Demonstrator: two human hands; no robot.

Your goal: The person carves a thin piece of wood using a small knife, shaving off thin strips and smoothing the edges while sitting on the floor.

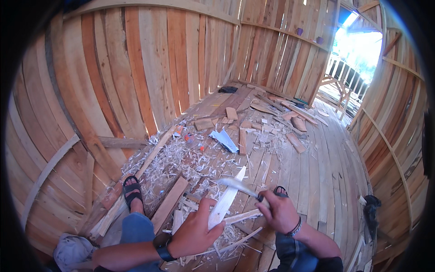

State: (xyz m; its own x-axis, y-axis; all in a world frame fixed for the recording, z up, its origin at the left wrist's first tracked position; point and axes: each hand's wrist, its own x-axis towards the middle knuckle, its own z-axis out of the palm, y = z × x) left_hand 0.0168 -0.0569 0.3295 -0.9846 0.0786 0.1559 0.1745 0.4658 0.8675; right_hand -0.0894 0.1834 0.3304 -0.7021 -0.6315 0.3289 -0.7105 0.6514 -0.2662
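Wood shavings lie thick around the pale, pointed wooden stake [226, 197], and there is little bare floor near it: the plank floor [317, 181] opens up only to the stake's right, running clear toward the bright doorway [360, 54] at the far right. Left of the stake, the plank wall [136, 68] closes in, with a long loose batten [152, 158] lying along its foot.

The stake's long axis runs from near the body up and slightly right, its sharpened tip pointing away toward the far wall. The left hand [195, 231] wraps its lower end, fingers curled and pressed around the wood, thumb up along the side. The right hand [278, 211] closes in a fist on the dark handle of a long-bladed knife [238, 185], whose blade crosses the stake just below the tip, angled up-left; it is smeared by motion, so its edge is hard to read.

Beyond the stake, a crumpled white sheet [224, 139] sits among short offcut blocks [294, 136]. A sandalled foot [132, 190] rests left of the stake. The stake's butt is hidden under the left palm.
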